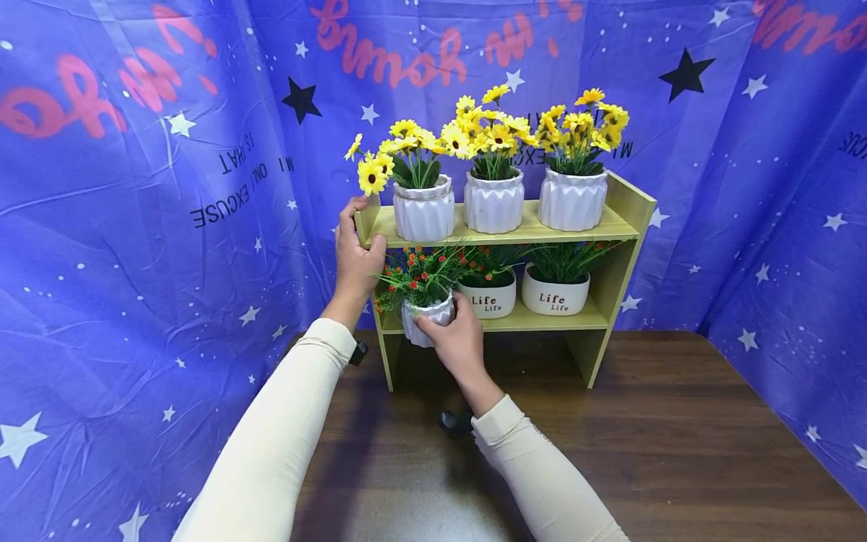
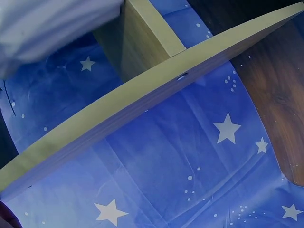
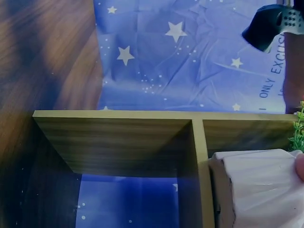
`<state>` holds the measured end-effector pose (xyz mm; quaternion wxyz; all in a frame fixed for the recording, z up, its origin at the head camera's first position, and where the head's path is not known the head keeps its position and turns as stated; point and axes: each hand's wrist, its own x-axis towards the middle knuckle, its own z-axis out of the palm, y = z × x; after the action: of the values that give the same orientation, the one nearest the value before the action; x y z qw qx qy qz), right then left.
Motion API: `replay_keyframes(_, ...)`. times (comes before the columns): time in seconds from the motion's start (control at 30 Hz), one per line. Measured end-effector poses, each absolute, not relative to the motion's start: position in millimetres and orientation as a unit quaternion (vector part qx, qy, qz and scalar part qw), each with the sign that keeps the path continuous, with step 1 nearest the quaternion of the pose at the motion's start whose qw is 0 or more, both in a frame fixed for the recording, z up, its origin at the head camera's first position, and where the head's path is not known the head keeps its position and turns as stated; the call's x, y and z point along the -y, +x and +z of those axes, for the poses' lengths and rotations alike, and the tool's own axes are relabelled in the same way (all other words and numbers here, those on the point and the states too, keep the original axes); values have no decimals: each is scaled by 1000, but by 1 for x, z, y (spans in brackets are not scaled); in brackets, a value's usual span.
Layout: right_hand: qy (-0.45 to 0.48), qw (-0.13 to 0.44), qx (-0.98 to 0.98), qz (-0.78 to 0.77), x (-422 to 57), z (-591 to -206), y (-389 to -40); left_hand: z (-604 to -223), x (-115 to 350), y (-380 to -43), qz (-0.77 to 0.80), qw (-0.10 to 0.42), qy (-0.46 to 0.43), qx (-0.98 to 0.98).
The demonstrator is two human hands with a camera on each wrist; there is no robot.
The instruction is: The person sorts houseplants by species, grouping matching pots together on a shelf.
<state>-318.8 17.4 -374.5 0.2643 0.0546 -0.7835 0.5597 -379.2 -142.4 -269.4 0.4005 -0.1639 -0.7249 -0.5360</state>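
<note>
My left hand [image 1: 359, 256] grips the upper left side panel of a two-tier wooden shelf [image 1: 497, 325], thumb in front. In the left wrist view only a dark bit of finger [image 2: 8, 217] shows beside the panel. My right hand [image 1: 462, 335] holds a white ribbed flowerpot [image 1: 428, 312] with a red-flowered plant [image 1: 416, 275], at the left front of the lower tier. The pot's base hangs over the front edge in the head view. In the right wrist view the pot [image 3: 266, 185] lies close beside the shelf board [image 3: 199, 161]; whether it touches is unclear.
Two white oval "Life" pots [image 1: 555, 295] with plants stand on the lower tier. Yellow-flowered white pots [image 1: 494, 202] line the top tier. The shelf stands on a brown wooden table [image 1: 650, 436]. Blue star-printed cloth [image 1: 149, 286] hangs behind and at both sides.
</note>
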Motion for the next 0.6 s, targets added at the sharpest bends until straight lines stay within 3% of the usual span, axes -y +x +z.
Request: replay_keyframes(0.6,62,252,777,574,7,-372,-354,-269,141,-377,-533,403,-168,725)
